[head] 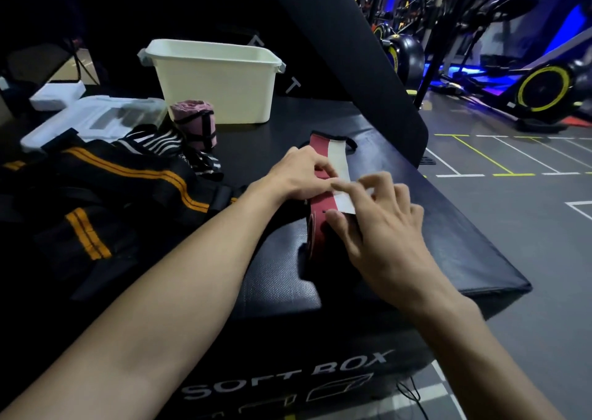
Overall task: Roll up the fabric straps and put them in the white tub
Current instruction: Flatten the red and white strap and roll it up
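Both hands, left hand and right hand, pinch the red strap on a black padded box; exercise bikes line the grey floor.

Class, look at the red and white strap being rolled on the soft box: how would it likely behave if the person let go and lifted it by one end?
The red and white strap looks thin and lies flat, so it is probably floppy. The rolled part near the right hand would likely unwind unless fastened. It appears light.
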`<control>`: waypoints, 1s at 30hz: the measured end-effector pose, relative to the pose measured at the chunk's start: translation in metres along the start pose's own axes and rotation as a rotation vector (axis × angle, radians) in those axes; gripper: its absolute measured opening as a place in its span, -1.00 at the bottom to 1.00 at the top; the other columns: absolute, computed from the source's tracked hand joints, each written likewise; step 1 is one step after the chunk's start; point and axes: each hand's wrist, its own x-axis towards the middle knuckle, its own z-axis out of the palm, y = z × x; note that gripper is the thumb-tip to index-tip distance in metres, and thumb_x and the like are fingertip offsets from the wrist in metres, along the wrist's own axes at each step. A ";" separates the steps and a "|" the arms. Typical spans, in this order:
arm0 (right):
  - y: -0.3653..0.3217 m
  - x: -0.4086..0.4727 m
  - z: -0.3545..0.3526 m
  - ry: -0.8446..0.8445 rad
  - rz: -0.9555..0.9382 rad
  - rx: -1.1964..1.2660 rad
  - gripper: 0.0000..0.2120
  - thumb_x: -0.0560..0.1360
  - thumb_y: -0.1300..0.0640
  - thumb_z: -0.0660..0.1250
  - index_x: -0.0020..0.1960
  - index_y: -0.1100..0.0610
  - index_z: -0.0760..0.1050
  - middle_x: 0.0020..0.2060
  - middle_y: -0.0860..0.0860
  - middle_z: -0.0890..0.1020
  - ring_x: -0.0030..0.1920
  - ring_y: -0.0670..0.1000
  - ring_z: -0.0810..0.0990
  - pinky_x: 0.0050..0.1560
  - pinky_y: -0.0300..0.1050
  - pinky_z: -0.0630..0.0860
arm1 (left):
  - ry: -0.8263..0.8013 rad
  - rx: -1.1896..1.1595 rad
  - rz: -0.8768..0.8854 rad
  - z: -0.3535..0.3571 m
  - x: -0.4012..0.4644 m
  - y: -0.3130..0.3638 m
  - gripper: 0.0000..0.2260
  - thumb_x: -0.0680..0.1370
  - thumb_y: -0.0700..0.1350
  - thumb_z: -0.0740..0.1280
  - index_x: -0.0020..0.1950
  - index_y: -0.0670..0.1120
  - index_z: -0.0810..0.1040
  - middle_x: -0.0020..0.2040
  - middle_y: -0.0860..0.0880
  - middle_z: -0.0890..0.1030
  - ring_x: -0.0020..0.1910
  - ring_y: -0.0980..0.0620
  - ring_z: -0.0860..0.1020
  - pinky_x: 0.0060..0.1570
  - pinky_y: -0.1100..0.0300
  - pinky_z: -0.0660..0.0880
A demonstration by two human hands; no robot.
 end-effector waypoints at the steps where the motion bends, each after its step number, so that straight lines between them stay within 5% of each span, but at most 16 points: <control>1: -0.001 0.002 0.002 0.072 -0.017 0.006 -0.67 0.58 -0.16 0.18 0.30 -0.11 0.45 0.16 -0.07 0.41 0.15 0.05 0.33 0.05 -0.01 0.20 | -0.041 -0.032 0.005 -0.004 -0.001 -0.001 -0.75 0.32 0.31 0.39 -0.04 0.32 0.66 0.13 0.08 0.55 0.31 0.01 0.38 0.32 0.01 0.45; 6: 0.000 0.002 0.011 0.245 -0.150 -0.082 -0.80 0.57 -0.13 0.25 -0.05 -0.02 0.51 -0.12 -0.08 0.57 -0.12 0.08 0.54 -0.12 0.03 0.35 | -0.198 0.043 0.044 -0.015 0.001 -0.009 -0.55 0.44 0.15 0.50 0.32 0.16 0.63 0.21 0.15 0.45 0.41 -0.01 0.32 0.43 0.05 0.34; 11: 0.014 -0.002 0.008 0.035 -0.186 -0.058 -0.48 0.36 -0.41 0.32 0.19 -0.13 0.50 0.10 -0.15 0.56 0.08 0.00 0.54 0.01 -0.06 0.34 | -0.077 0.012 0.032 -0.006 0.005 -0.014 -0.56 0.43 0.20 0.54 0.29 0.15 0.64 0.29 0.06 0.49 0.36 -0.05 0.44 0.40 0.04 0.41; 14: 0.020 0.000 0.012 -0.035 -0.186 -0.075 -0.28 0.30 -0.31 0.50 0.39 -0.12 0.43 0.22 -0.16 0.53 0.18 0.02 0.53 0.07 -0.06 0.37 | -0.002 -0.015 0.041 -0.004 0.005 -0.011 -0.65 0.47 0.13 0.54 0.23 0.09 0.69 0.17 0.11 0.51 0.25 0.00 0.56 0.22 0.20 0.47; 18: 0.022 0.004 0.014 -0.008 -0.206 -0.108 -0.21 0.33 -0.22 0.53 0.48 -0.06 0.37 0.15 -0.13 0.59 0.12 0.01 0.55 0.01 -0.02 0.37 | 0.022 0.003 0.053 -0.004 0.005 -0.011 -0.70 0.47 0.12 0.54 0.18 0.10 0.71 0.13 0.11 0.54 0.23 0.08 0.55 0.26 0.18 0.47; 21: 0.022 0.003 0.003 -0.010 -0.242 -0.060 -0.29 0.29 -0.22 0.54 0.33 -0.05 0.36 0.03 -0.13 0.63 -0.02 -0.05 0.56 -0.03 0.03 0.36 | -0.008 -0.039 0.034 -0.007 0.006 -0.010 -0.70 0.40 0.13 0.60 0.10 0.11 0.73 0.07 0.12 0.58 0.12 0.14 0.57 0.23 0.19 0.50; 24: 0.017 -0.005 -0.018 -0.114 -0.279 -0.025 -0.48 0.34 -0.37 0.37 0.15 -0.09 0.39 -0.13 -0.23 0.56 -0.14 -0.23 0.39 -0.07 -0.14 0.25 | -0.128 -0.103 0.033 -0.012 0.004 -0.007 -0.76 0.32 0.09 0.65 -0.08 0.09 0.72 -0.10 0.09 0.67 -0.12 0.10 0.65 0.01 0.12 0.62; 27: 0.015 -0.013 -0.030 -0.235 -0.284 0.115 -0.52 0.44 -0.42 0.28 0.11 -0.06 0.46 -0.31 -0.21 0.53 -0.25 -0.15 0.48 -0.23 -0.19 0.33 | -0.247 -0.185 0.066 -0.013 -0.003 0.001 -0.78 0.34 -0.01 0.67 -0.16 -0.04 0.69 -0.29 -0.06 0.69 -0.39 -0.04 0.60 -0.33 0.12 0.52; 30: 0.017 -0.009 -0.026 -0.256 -0.217 0.227 -0.57 0.53 -0.39 0.20 0.08 -0.06 0.53 -0.28 -0.13 0.62 -0.25 -0.09 0.57 -0.21 -0.06 0.48 | -0.235 -0.179 0.076 -0.011 -0.004 0.006 -0.78 0.34 0.00 0.67 -0.16 -0.04 0.69 -0.27 -0.07 0.70 -0.36 -0.04 0.60 -0.28 0.08 0.53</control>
